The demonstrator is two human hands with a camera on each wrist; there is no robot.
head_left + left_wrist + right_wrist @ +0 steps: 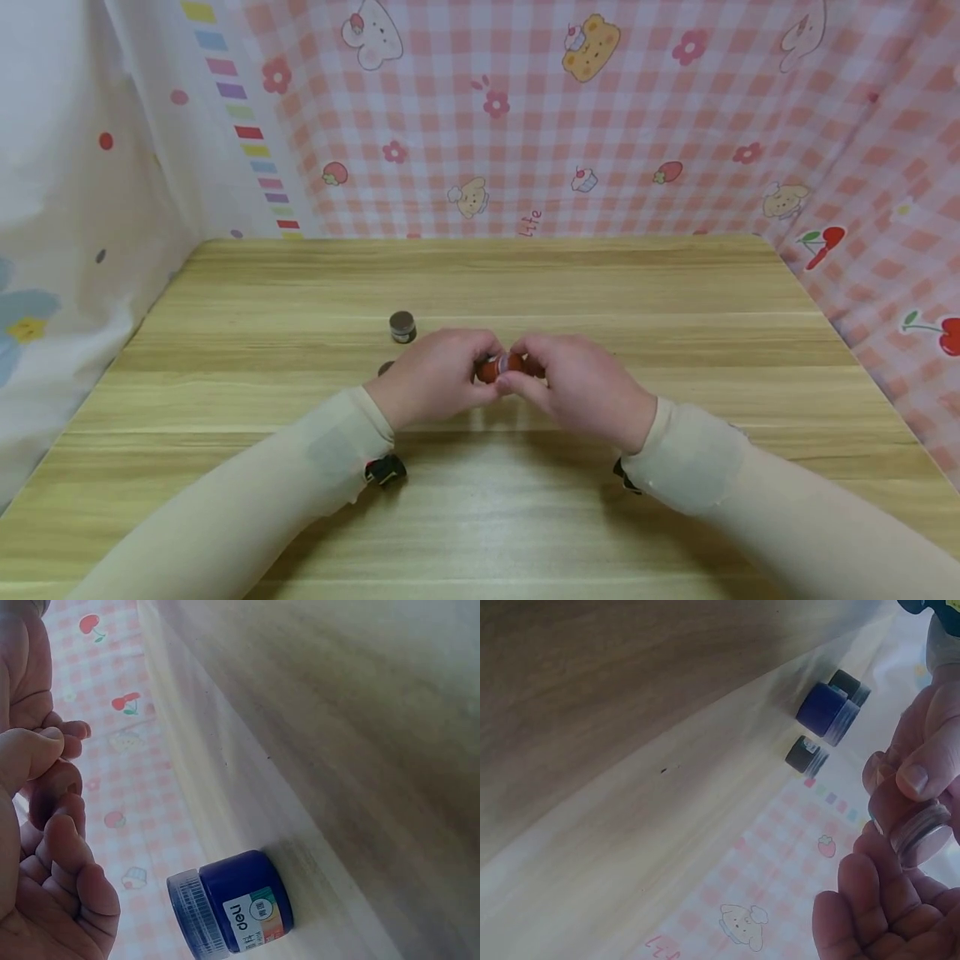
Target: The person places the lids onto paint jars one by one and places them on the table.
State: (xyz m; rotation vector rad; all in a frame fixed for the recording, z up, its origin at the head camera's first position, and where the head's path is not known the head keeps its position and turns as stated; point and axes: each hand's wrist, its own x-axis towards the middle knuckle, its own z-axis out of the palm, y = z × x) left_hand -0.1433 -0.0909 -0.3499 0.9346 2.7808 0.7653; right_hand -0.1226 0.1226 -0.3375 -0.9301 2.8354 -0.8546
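Observation:
In the head view, a small red-brown paint jar is held on its side just above the table, between both hands. My left hand grips its left end with thumb and fingers. From the other side my right hand pinches the right end. The jar's red-brown body and its clear-rimmed end show in the right wrist view, partly covered by fingers. Whether its lid is turned or loose I cannot tell.
A dark jar stands on the wooden table beyond my left hand. Another dark lid peeks out beside that hand. A blue jar labelled deli stands near the left wrist. Patterned cloth walls the back and sides.

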